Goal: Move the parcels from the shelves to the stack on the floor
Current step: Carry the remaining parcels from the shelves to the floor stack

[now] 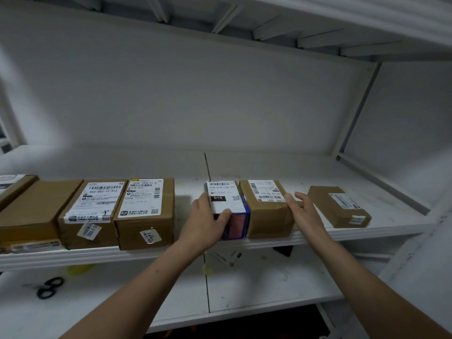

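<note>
My left hand (208,221) grips the small blue-and-red box (228,204), which carries a white shipping label and stands at the front edge of the white metal shelf (318,172). The thumb curls over its front and the fingers wrap its left side. My right hand (304,211), fingers straight and spread, touches the right side of the brown cardboard parcel (266,214) standing against that box. A flatter brown parcel (338,207) lies near, further right. A labelled brown carton (144,214) sits apart on the left.
</note>
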